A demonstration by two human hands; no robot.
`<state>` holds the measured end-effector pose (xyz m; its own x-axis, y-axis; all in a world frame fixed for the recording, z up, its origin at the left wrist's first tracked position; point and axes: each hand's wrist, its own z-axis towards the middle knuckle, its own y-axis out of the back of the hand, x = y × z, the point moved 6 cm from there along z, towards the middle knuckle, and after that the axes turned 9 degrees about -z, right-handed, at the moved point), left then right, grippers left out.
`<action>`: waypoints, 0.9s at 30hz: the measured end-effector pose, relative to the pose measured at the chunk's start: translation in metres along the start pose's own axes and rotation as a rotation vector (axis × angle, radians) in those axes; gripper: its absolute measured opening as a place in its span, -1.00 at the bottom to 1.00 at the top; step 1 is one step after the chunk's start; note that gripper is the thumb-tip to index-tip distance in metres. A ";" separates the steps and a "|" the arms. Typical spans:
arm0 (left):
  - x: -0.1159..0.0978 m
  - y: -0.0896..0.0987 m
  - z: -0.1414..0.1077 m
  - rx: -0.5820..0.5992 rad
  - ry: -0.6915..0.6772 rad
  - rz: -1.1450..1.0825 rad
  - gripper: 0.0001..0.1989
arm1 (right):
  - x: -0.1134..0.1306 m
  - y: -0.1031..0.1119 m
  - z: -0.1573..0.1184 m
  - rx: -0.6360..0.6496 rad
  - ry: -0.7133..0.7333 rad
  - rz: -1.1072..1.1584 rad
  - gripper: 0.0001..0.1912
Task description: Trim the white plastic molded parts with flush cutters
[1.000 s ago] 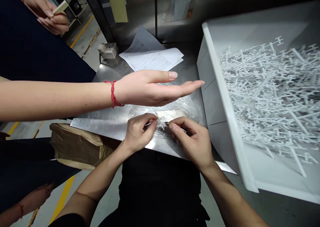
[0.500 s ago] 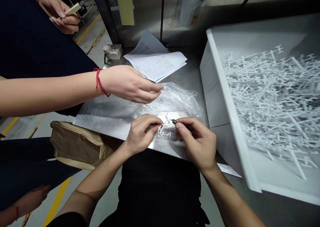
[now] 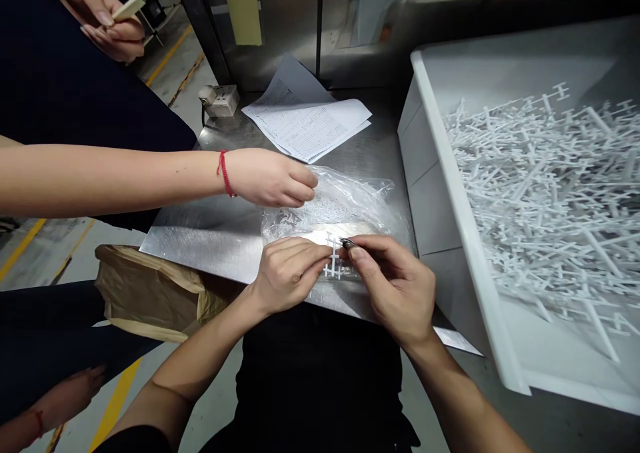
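Between the finger and thumb of my left hand [image 3: 293, 270] is a white plastic sprue [image 3: 333, 260], a thin stem with short cross bars. My right hand [image 3: 400, 280] is closed around a small dark-tipped hand tool [image 3: 347, 243]. Most of that tool is hidden by my fingers, and its tip is close to the upper right of the sprue. Below and behind both hands lies a clear plastic bag [image 3: 360, 196] with tiny pieces in it, on the metal table [image 3: 200, 243].
A co-worker's hand [image 3: 273, 176] with a red bracelet reaches over the bag; their other hand [image 3: 107, 23] holds a pale flat piece. A white bin [image 3: 453, 193] of sprues stands at right. Papers [image 3: 320, 123], a socket block [image 3: 220, 100] and a brown paper bag [image 3: 145, 286] are nearby.
My left hand has shifted slightly right, turning the sprue more upright and flat to view. The co-worker's hand over the bag has curled its fingers. My right hand stays nearly in place.
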<state>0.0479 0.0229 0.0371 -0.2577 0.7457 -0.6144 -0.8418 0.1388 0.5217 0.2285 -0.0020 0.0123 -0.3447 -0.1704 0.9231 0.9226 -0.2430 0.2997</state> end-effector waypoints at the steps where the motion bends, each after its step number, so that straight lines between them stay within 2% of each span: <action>1: -0.002 -0.001 0.000 0.006 -0.019 0.023 -0.86 | 0.001 0.001 0.000 -0.015 0.016 -0.024 -0.87; 6: -0.010 -0.001 -0.004 0.000 -0.125 0.170 -0.91 | 0.015 0.003 -0.001 -0.077 0.158 -0.184 -0.93; 11: -0.009 -0.002 -0.004 0.011 -0.114 0.191 -0.90 | 0.027 0.001 -0.004 -0.064 0.297 -0.182 -0.86; 17: -0.009 -0.002 -0.004 0.022 -0.118 0.199 -0.88 | 0.031 -0.001 -0.004 -0.027 0.379 -0.160 -0.79; 27: -0.009 -0.003 -0.004 0.035 -0.108 0.207 -0.84 | 0.031 -0.002 -0.005 -0.014 0.433 -0.177 -0.76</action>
<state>0.0510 0.0135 0.0383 -0.3688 0.8259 -0.4263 -0.7589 -0.0028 0.6512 0.2148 -0.0120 0.0394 -0.5402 -0.5075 0.6713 0.8415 -0.3164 0.4380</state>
